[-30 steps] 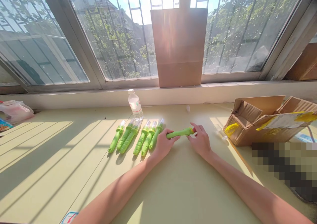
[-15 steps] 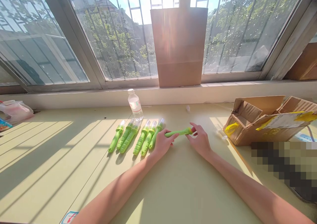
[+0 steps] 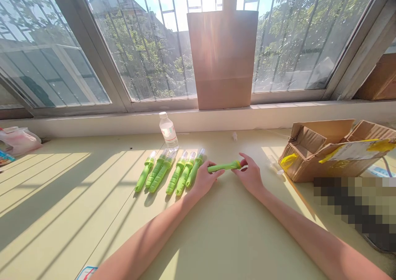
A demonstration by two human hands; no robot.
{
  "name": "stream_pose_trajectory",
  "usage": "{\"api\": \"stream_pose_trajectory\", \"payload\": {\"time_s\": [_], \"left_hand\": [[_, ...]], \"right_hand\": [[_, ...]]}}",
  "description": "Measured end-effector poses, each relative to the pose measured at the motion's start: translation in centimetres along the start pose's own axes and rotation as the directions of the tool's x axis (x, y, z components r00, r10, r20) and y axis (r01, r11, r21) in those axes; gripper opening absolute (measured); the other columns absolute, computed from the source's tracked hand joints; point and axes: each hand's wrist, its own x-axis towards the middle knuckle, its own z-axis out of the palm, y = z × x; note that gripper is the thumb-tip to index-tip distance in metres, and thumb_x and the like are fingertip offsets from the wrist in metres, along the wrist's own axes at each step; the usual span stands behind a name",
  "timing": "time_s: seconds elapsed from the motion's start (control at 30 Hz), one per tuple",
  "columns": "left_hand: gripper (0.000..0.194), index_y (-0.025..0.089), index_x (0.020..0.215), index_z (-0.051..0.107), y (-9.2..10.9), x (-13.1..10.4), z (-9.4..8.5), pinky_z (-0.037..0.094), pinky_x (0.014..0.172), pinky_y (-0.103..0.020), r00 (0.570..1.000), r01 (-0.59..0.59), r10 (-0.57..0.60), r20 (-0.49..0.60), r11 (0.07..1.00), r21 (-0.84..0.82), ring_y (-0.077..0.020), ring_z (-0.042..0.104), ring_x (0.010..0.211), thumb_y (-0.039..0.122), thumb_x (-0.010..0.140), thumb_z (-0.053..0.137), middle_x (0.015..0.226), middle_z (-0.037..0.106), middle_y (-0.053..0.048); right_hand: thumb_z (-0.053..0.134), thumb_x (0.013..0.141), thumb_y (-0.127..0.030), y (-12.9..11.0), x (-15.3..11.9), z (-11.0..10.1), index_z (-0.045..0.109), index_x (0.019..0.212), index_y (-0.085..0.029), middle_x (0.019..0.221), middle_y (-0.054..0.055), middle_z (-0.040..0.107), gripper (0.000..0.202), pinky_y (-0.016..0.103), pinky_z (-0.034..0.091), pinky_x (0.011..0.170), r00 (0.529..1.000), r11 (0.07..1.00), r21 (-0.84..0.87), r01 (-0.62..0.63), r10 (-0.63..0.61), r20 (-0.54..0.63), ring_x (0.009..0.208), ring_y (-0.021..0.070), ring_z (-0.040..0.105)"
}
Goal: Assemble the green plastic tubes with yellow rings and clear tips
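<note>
Between my two hands a green plastic stick (image 3: 223, 166) with a yellow-green collar at its right end lies almost level. My left hand (image 3: 206, 179) is closed around its left end, thumb along the lower side. At the collar, my right hand (image 3: 250, 175) grips with thumb and fingertips; what else may be in those fingers I cannot make out. Left of my left hand, several similar green sticks with clear caps (image 3: 159, 177) lie side by side on the pale table (image 3: 235, 230). The nearest one (image 3: 194, 170) is close against my left hand.
Behind the sticks stands a clear water bottle (image 3: 168, 132). A small clear piece (image 3: 234, 136) lies at the back. To the right sits an opened cardboard box (image 3: 328, 160), with a clear plastic item (image 3: 276, 165) beside it. A cardboard sheet (image 3: 223, 61) leans on the window.
Both hands keep their places on the green stick. Its angle has shifted very slightly, and my left thumb sits a touch lower. Everything else is unchanged.
</note>
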Motion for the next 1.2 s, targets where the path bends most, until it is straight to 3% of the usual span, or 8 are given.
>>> {"api": "stream_pose_trajectory", "payload": {"time_s": [0.2, 0.4, 0.63, 0.77, 1.03, 1.2], "left_hand": [[0.032, 0.018, 0.072, 0.055, -0.1, 0.0, 0.0, 0.039, 0.046, -0.021, 1.0, -0.007, 0.008, -0.02, 0.999, 0.045, -0.0121, 0.056, 0.044, 0.047, 0.069, 0.069, 0.051, 0.057, 0.004], [0.039, 0.018, 0.062, 0.05, -0.2, 0.0, -0.1, 0.038, 0.042, -0.021, 0.999, 0.009, -0.008, -0.033, 1.0, 0.018, -0.012, 0.056, 0.04, 0.052, 0.071, 0.065, 0.053, 0.06, 0.001], [0.042, 0.017, 0.061, 0.053, -0.4, 0.2, -0.1, 0.039, 0.039, -0.021, 0.998, 0.04, -0.042, -0.05, 0.999, -0.025, -0.0126, 0.056, 0.039, 0.056, 0.072, 0.062, 0.05, 0.06, 0.0], [0.044, 0.017, 0.058, 0.053, -0.2, 0.2, -0.3, 0.038, 0.038, -0.021, 0.996, 0.083, -0.084, -0.036, 0.996, -0.023, -0.0116, 0.054, 0.036, 0.058, 0.071, 0.062, 0.048, 0.058, 0.001], [0.042, 0.017, 0.063, 0.053, -0.3, 0.4, -0.2, 0.037, 0.038, -0.02, 0.994, 0.102, -0.103, -0.025, 0.994, -0.051, -0.0096, 0.052, 0.036, 0.057, 0.071, 0.063, 0.052, 0.058, 0.002], [0.038, 0.02, 0.087, 0.057, -0.4, 0.1, 0.1, 0.042, 0.044, -0.019, 0.996, -0.017, 0.014, -0.085, 0.999, -0.037, -0.0072, 0.054, 0.047, 0.046, 0.065, 0.073, 0.075, 0.061, 0.002]], "right_hand": [[0.066, 0.068, -0.032, -0.3, 0.0, 0.0, 0.054, 0.12, -0.02, 0.086, 0.002, 0.058, 0.055, 0.033, 0.053, 0.063, 0.999, 1.0, 0.007, 0.004, -0.004, -0.038, 0.062, 0.0134, 0.055], [0.066, 0.07, -0.032, -0.4, -0.1, -0.1, 0.053, 0.121, -0.02, 0.083, 0.0, 0.059, 0.054, 0.035, 0.053, 0.066, 0.999, 1.0, 0.011, -0.029, 0.029, 0.02, 0.064, 0.0143, 0.057], [0.064, 0.071, -0.029, -0.5, -0.1, 0.0, 0.052, 0.121, -0.019, 0.088, 0.002, 0.057, 0.052, 0.036, 0.054, 0.072, 0.994, 0.996, 0.022, 0.092, -0.093, 0.062, 0.076, 0.0165, 0.058], [0.063, 0.072, -0.028, -0.7, -0.2, 0.0, 0.052, 0.121, -0.02, 0.088, 0.003, 0.057, 0.051, 0.035, 0.053, 0.071, 0.995, 0.997, 0.008, 0.081, -0.082, 0.057, 0.076, 0.0169, 0.057], [0.065, 0.07, -0.033, -1.0, -0.3, -0.2, 0.055, 0.118, -0.022, 0.081, 0.001, 0.059, 0.05, 0.035, 0.052, 0.069, 0.999, 1.0, 0.017, -0.014, 0.014, 0.041, 0.07, 0.0168, 0.057], [0.068, 0.068, -0.035, -1.1, -0.2, -0.2, 0.053, 0.119, -0.023, 0.082, -0.001, 0.06, 0.055, 0.033, 0.051, 0.064, 0.996, 0.995, 0.046, -0.083, 0.082, 0.024, 0.058, 0.0131, 0.055]]}}
